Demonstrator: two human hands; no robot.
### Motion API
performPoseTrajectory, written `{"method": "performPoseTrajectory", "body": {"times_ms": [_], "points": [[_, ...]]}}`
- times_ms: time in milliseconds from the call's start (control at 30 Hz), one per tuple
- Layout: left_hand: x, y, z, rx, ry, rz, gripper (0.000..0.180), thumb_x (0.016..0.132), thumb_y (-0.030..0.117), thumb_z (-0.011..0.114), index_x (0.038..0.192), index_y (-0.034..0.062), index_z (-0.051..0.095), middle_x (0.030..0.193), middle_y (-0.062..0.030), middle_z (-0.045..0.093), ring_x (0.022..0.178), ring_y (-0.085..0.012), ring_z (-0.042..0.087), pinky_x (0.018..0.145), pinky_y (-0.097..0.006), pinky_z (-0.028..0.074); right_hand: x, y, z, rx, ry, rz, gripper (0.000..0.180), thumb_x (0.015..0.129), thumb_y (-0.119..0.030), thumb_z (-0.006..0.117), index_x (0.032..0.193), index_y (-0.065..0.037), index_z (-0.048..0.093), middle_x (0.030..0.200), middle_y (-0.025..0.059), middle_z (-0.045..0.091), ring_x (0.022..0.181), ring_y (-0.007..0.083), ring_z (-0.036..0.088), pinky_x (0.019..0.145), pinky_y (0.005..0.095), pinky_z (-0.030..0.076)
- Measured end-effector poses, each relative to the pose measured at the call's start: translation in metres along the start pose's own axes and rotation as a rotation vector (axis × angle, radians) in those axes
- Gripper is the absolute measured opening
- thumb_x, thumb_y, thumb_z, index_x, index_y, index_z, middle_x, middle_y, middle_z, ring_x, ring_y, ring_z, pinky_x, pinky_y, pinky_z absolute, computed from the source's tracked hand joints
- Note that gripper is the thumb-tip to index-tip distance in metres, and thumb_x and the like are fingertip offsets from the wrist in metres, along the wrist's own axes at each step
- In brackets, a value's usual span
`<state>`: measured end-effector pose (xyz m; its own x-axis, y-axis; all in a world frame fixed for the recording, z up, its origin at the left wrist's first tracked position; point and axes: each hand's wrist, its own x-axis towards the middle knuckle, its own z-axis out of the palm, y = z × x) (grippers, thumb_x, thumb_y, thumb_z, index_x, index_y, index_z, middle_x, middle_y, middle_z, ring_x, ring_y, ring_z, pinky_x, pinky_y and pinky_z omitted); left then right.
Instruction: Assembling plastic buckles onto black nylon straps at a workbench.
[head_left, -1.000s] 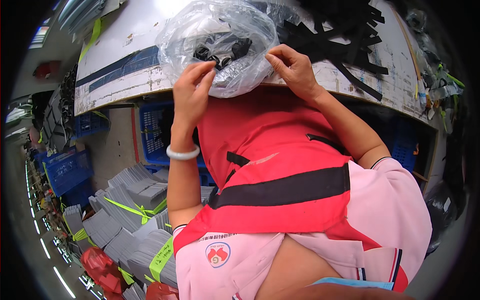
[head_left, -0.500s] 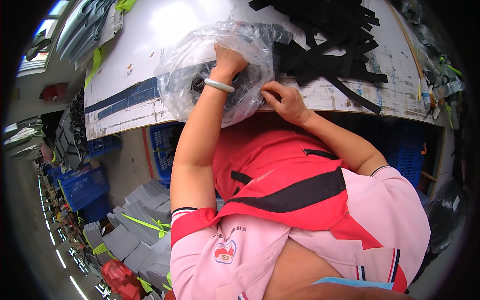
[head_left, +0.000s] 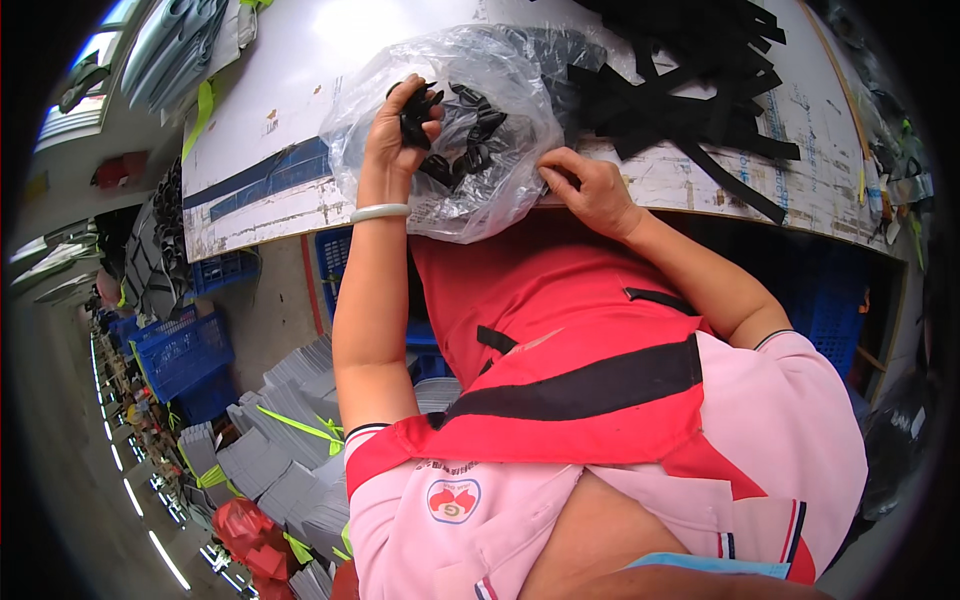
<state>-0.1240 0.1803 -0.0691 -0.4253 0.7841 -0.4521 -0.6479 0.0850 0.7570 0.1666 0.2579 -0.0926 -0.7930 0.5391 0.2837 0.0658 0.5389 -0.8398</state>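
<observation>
Well, at the far left, blue plastic crates with latticed sides (head_left: 183, 352) stand below a worn, white-topped table (head_left: 290, 75). To the right of the crates and lower down, stacks of flat grey pieces (head_left: 255, 462) are tied with bright green strips (head_left: 300, 422), with a crumpled red plastic bag (head_left: 245, 528) beside them. On the table, a long dark-blue strip (head_left: 270, 187) runs toward a round-mouthed bag of clear, crinkled plastic (head_left: 510, 200).

The left hand (head_left: 397, 130), with a smooth white bangle (head_left: 381, 212) at its wrist, is raised over the left part of the bag's mouth. Its fingers are curled around a clutch of small black plastic pieces (head_left: 416, 122), which lie against the palm, with ends jutting out past the fingers on the right. Just right of this hand, more loose black pieces (head_left: 470, 150) lie inside the bag, apart from the fingers of either hand.

At the bag's right edge is the right hand (head_left: 592, 192), its fingers bent and its thumb and forefinger close together at the film; whether they pinch it cannot be told. The loose pieces lie to the left of these fingertips. Farther right, a tangled heap of flat black straps (head_left: 700, 115) spreads across the table, one strap slanting toward the near edge.
</observation>
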Motion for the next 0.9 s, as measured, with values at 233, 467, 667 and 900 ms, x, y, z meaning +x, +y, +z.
{"method": "performPoseTrajectory", "body": {"times_ms": [233, 467, 667, 900], "points": [[-0.023, -0.020, -0.009, -0.396, -0.186, -0.070, 0.028, 0.099, 0.024, 0.049, 0.117, 0.0024, 0.053, 0.094, -0.0134, 0.059, 0.068, -0.0204, 0.054, 0.044, -0.023, 0.044, -0.001, 0.000, 0.000, 0.103, -0.018, 0.054, 0.012, 0.090, -0.012, 0.063, 0.100, -0.005, 0.063, 0.074, 0.0071, 0.063, 0.061, 0.0145, 0.059, 0.057, 0.0268, 0.046], [-0.054, -0.024, 0.011, -0.603, -0.363, -0.050, 0.030, 0.099, 0.015, 0.045, 0.123, -0.0011, 0.050, 0.090, -0.0122, 0.052, 0.065, -0.0150, 0.045, 0.042, -0.022, 0.041, -0.003, -0.031, -0.012, 0.277, 0.023, 0.035, 0.014, 0.091, -0.006, 0.063, 0.105, -0.006, 0.063, 0.073, -0.0027, 0.056, 0.062, 0.0029, 0.049, 0.056, 0.0189, 0.040], [-0.104, -0.049, 0.050, -0.521, -0.336, -0.035, 0.027, 0.099, 0.022, 0.049, 0.119, 0.0043, 0.053, 0.087, -0.0103, 0.059, 0.061, -0.0149, 0.049, 0.042, -0.022, 0.040, 0.029, -0.083, -0.015, 0.360, -0.153, -0.016, 0.019, 0.089, -0.002, 0.064, 0.107, -0.007, 0.064, 0.075, -0.0031, 0.054, 0.063, 0.0036, 0.049, 0.056, 0.0210, 0.041], [-0.152, -0.082, 0.049, -0.622, -0.287, 0.007, 0.030, 0.101, 0.026, 0.045, 0.118, 0.0040, 0.055, 0.093, -0.0123, 0.060, 0.058, -0.0131, 0.050, 0.040, -0.021, 0.040, 0.016, -0.081, -0.011, 0.474, -0.220, -0.093, 0.016, 0.087, 0.002, 0.064, 0.102, -0.003, 0.066, 0.082, -0.0016, 0.055, 0.069, 0.0046, 0.050, 0.061, 0.0199, 0.040]]}}
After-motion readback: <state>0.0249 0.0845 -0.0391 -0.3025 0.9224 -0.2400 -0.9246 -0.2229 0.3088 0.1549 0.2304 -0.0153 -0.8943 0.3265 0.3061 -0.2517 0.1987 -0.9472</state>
